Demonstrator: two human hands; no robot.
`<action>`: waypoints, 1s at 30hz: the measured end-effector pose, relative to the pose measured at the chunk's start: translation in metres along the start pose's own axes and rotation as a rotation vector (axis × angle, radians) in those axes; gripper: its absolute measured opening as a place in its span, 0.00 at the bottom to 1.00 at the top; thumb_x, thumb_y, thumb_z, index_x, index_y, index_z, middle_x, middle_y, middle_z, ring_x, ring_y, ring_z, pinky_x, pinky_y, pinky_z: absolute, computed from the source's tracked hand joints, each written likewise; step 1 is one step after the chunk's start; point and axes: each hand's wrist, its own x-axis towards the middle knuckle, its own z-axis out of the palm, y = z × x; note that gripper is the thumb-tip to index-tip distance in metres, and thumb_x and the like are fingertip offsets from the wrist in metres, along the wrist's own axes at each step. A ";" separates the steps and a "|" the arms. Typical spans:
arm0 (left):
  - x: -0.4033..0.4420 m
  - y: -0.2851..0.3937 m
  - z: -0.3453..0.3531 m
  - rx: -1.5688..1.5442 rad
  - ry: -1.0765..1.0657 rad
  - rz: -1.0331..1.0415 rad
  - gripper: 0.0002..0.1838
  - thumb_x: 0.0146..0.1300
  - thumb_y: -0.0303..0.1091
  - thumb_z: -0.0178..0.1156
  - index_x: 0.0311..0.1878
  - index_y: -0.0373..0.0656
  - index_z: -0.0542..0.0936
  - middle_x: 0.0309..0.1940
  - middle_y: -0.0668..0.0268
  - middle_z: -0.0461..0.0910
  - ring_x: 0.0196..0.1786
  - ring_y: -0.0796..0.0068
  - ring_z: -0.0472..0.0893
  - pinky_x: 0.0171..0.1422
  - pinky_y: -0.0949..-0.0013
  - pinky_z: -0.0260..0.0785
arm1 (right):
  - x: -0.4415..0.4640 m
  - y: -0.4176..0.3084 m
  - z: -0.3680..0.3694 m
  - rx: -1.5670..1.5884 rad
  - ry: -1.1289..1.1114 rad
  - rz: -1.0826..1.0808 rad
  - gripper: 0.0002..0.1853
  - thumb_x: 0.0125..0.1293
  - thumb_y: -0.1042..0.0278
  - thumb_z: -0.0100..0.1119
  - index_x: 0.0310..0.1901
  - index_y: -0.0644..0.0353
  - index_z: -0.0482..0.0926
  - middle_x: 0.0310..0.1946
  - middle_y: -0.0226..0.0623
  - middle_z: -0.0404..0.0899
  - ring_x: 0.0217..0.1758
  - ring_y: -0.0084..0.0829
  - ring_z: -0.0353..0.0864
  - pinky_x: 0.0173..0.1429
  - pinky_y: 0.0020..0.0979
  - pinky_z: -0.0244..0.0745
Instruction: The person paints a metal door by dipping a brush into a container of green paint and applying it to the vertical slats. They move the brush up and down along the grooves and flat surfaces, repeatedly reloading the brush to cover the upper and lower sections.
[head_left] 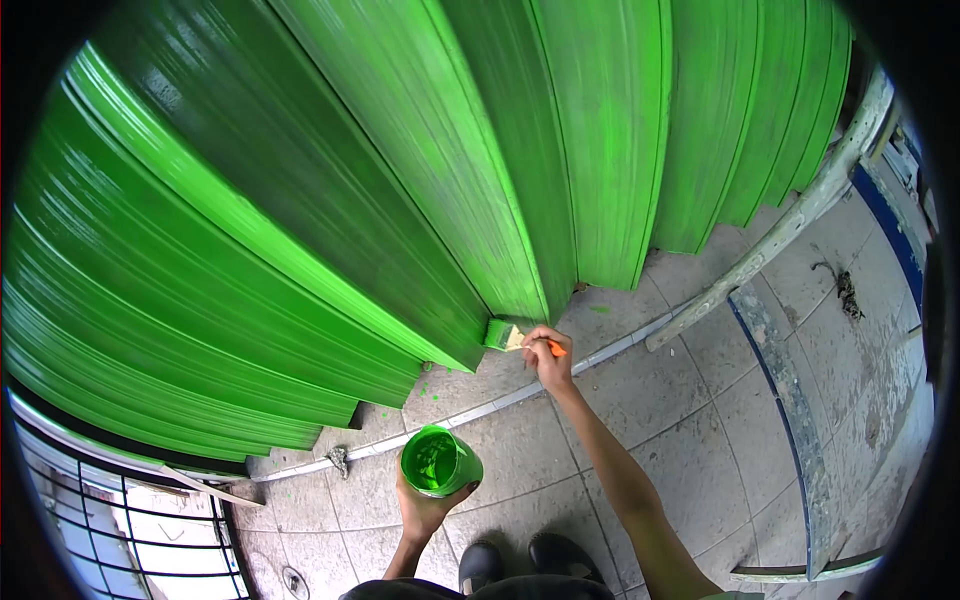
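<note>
Here at the tall, green, ribbed panel, the right hand pinches an orange-handled paintbrush, its green-coated bristles right at the panel's bottom edge! Below the panel, the left hand wraps round a round green cup of wet green paint, above the grey tiled floor, drips dotting the panel's foot.

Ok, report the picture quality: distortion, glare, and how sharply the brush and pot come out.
Head view: wide-angle distortion bows the green corrugated panel, and the corners fall to black; head view: streaky glare whitens the panel's left side, and the background behind the black grille looks washed out; head view: paintbrush and paint pot appear reasonably sharp, without obvious motion blur.
</note>
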 end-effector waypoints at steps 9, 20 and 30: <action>0.001 0.003 0.001 0.025 0.007 0.042 0.39 0.34 0.31 0.81 0.53 0.36 0.73 0.45 0.62 0.79 0.47 0.74 0.79 0.54 0.67 0.73 | 0.001 -0.043 0.001 0.131 0.107 -0.031 0.08 0.55 0.78 0.46 0.23 0.68 0.75 0.16 0.36 0.73 0.14 0.18 0.66 0.20 0.21 0.59; -0.004 0.004 -0.003 0.046 0.016 0.026 0.39 0.34 0.33 0.81 0.53 0.36 0.72 0.45 0.61 0.79 0.47 0.73 0.79 0.54 0.67 0.73 | 0.004 -0.026 0.020 0.019 0.057 0.004 0.09 0.56 0.78 0.46 0.23 0.67 0.76 0.14 0.30 0.71 0.14 0.16 0.66 0.20 0.21 0.57; -0.005 0.002 -0.005 0.049 -0.044 -0.026 0.45 0.33 0.37 0.82 0.55 0.35 0.68 0.48 0.58 0.77 0.49 0.69 0.78 0.56 0.65 0.72 | 0.003 -0.003 0.015 -0.256 -0.005 0.008 0.08 0.57 0.76 0.49 0.23 0.67 0.76 0.13 0.28 0.71 0.15 0.16 0.67 0.20 0.22 0.59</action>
